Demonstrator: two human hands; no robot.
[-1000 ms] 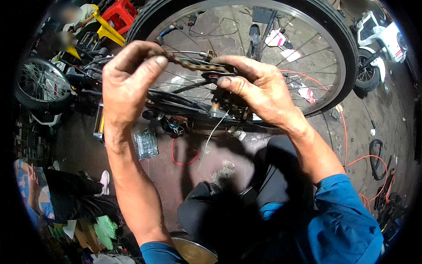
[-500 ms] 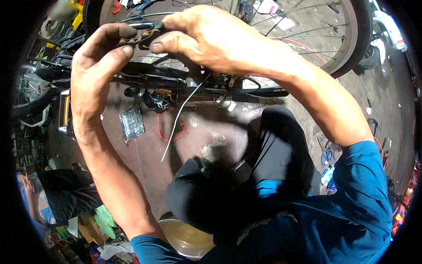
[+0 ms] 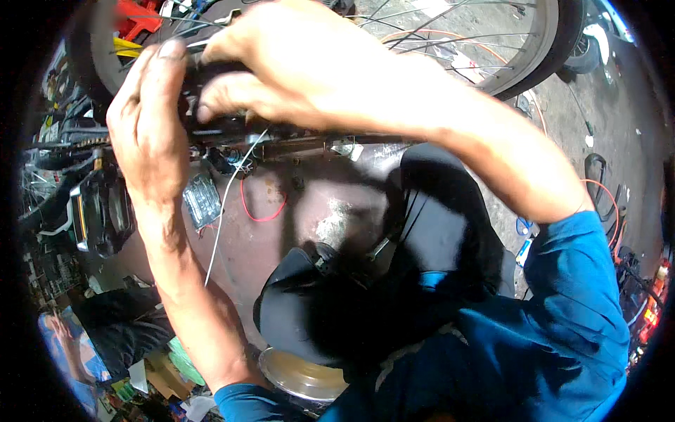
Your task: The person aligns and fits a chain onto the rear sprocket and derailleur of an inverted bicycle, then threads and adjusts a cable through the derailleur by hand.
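Note:
At the upper left, both hands meet around a dark bicycle part [image 3: 193,98] beside the spoked wheel [image 3: 555,42]. My left hand [image 3: 151,119] has its fingers closed together against the near-left side of the part; what they grip is hidden. My right hand [image 3: 288,63] reaches across from the right, thumb and fingers closed about the same part, its fingertips smeared by motion. The chain seen earlier cannot be made out between them. Below the hands a thin whitish cable [image 3: 223,200] hangs down from the bicycle and passes close to my left forearm.
On the floor lie a dark rectangular pack [image 3: 201,202] and a looped red wire [image 3: 266,219]. A pedal [image 3: 79,218] juts out at left. A round yellowish basin-like thing [image 3: 302,373] is near my body. Another person [image 3: 70,348] is at lower left. An orange cable [image 3: 605,184] runs at right.
The view has shifted. My right hand has moved left, closer to my left hand. The left fingers, earlier pinching a chain, now point upward. The whitish cable has swung left.

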